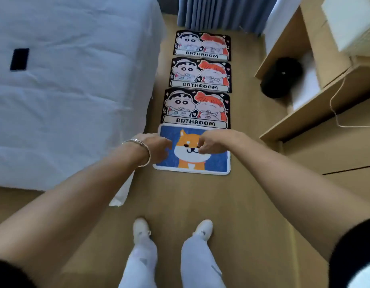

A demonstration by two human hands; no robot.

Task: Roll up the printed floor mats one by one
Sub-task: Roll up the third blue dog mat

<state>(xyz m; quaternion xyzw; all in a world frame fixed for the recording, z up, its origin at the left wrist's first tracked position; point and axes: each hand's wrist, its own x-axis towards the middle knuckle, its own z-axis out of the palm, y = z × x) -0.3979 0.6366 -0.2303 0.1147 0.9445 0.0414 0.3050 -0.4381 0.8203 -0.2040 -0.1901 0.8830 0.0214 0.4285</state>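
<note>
Several printed mats lie flat in a row on the wooden floor. Nearest is a blue mat with an orange dog (213, 163). Behind it lie three black cartoon mats marked BATHROOM: near (197, 110), middle (200, 74) and far (202, 45). I stand in front of the row with both arms stretched forward. My left hand (157, 149), a bracelet at its wrist, hangs in front of the dog mat's left part. My right hand (213, 143) hangs in front of its upper right. The fingers of both hands are loosely curled and hold nothing.
A bed with a white cover (65, 90) runs along the left, with a flat black object (19, 59) on it. Wooden shelving (304, 113) stands on the right, with a black round thing (280, 76) and a cable (336, 113). A blue curtain (217, 11) hangs behind.
</note>
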